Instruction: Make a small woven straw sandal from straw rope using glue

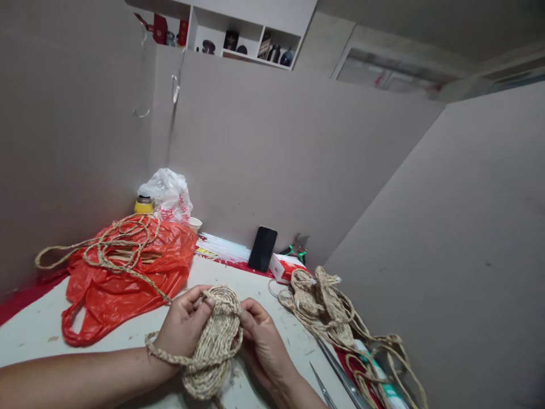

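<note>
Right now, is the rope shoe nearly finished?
Partly. The woven rope sole looks formed already. Left hand and right hand grip it at its top end, where weaving seems underway. Loose rope lies unused on the orange bag. Similar woven pieces lie to the right.

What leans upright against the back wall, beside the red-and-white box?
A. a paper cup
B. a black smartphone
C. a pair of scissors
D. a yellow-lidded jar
B: the black smartphone stands tilted against the wall, just left of the red-and-white box, beyond both hands holding the woven straw piece.
</note>
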{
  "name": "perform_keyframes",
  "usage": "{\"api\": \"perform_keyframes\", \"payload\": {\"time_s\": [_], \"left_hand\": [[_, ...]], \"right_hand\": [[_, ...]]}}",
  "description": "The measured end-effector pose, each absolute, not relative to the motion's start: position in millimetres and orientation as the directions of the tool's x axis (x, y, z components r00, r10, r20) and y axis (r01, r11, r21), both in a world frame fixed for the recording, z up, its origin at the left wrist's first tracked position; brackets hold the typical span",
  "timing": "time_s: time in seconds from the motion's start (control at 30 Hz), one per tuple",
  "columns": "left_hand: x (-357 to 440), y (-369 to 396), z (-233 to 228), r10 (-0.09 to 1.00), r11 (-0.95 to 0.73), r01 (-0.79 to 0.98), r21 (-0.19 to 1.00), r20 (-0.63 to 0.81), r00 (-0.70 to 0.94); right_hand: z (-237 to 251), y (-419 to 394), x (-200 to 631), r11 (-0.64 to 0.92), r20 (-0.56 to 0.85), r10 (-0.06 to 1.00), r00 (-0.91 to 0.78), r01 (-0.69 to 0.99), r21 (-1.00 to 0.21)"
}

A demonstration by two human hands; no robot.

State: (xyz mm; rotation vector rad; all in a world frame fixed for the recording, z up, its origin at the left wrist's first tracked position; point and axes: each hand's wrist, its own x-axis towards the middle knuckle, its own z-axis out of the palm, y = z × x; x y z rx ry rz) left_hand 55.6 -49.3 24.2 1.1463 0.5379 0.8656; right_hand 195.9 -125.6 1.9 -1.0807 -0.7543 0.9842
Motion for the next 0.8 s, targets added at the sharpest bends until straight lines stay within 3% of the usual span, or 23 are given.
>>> {"api": "perform_keyframes", "payload": {"time_s": [0.27, 0.67, 0.8], "left_hand": [[63.1, -29.9, 9.6, 0.830, 0.099, -0.222, 0.970, 0.042, 0.556], [62.1, -25.7, -3.2, 0.814, -0.176, -0.128, 0.976, 0.217, 0.539], [62.1, -26.4, -1.7, 0.806, -0.198, -0.116, 0.973, 0.229, 0.546]], "right_hand": [[1.2, -122.9, 202.1, 0.122, 0.111, 0.860, 0.499, 0.009, -0.992], [1.7, -120.7, 193.7, 0.033, 0.057, 0.887, 0.458, 0.059, -0.998], [2.8, -120.4, 194.5, 0.013, 0.034, 0.896, 0.443, 0.050, -0.999]]}}
